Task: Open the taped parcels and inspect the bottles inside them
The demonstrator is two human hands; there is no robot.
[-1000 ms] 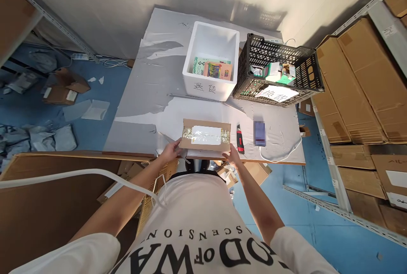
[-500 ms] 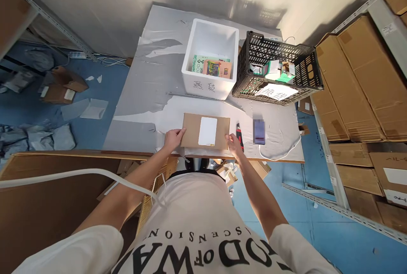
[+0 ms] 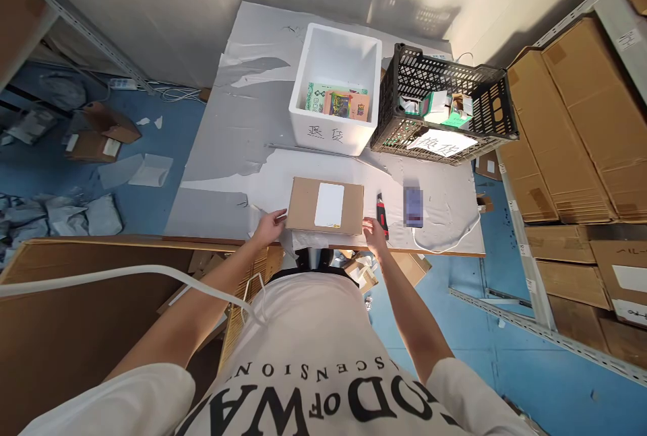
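Observation:
A flat brown cardboard box [image 3: 303,205] with a white label [image 3: 329,205] on top rests near the table's front edge. At its left end is my left hand [image 3: 269,227], thumb and fingers parted, fingertips by the lower corner. My right hand [image 3: 373,232] is at the opposite end, fingers loosely stretched against or just beside the cardboard; contact is hard to make out. Neither thumb lies over the top. Just right of that hand, a red and black box cutter [image 3: 382,215] lies on the table.
Behind the box stand a white foam bin [image 3: 328,134] with colourful packs and a black plastic crate [image 3: 387,122] holding small boxes. A phone [image 3: 413,207] with a white cable lies on the right. A large open carton [image 3: 101,242] adjoins the table at left; shelved cartons [image 3: 581,119] rise at right.
The box has settled flatter, and its near side now shows. Both thumbs have come off its top, and my hands have loosened at its ends.

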